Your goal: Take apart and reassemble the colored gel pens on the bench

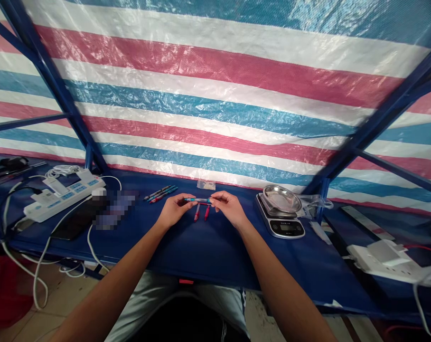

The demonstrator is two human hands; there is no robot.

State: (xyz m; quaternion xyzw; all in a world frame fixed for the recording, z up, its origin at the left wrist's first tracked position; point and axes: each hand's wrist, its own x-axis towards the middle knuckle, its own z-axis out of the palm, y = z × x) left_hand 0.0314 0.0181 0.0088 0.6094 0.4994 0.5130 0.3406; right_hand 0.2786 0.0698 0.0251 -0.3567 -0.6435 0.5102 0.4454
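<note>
A blue pen [202, 200] with a clear barrel is held level above the dark blue table [208, 247]. My left hand [174, 209] pinches its left end, and my right hand [229, 207] grips the right end. Just below it on the table, between my hands, lie two red-ended pens: one [197, 213] on the left and a red one [207, 213] on the right. Several blue, dark and red pens [161, 194] lie in a group beyond my left hand.
A kitchen scale [285, 227] with a metal bowl [282, 198] stands at the right. White power strips [64, 195] and cables lie on both sides, with a dark phone [73, 221] at the left. A small clear bag [206, 185] lies at the back, before the striped sheet.
</note>
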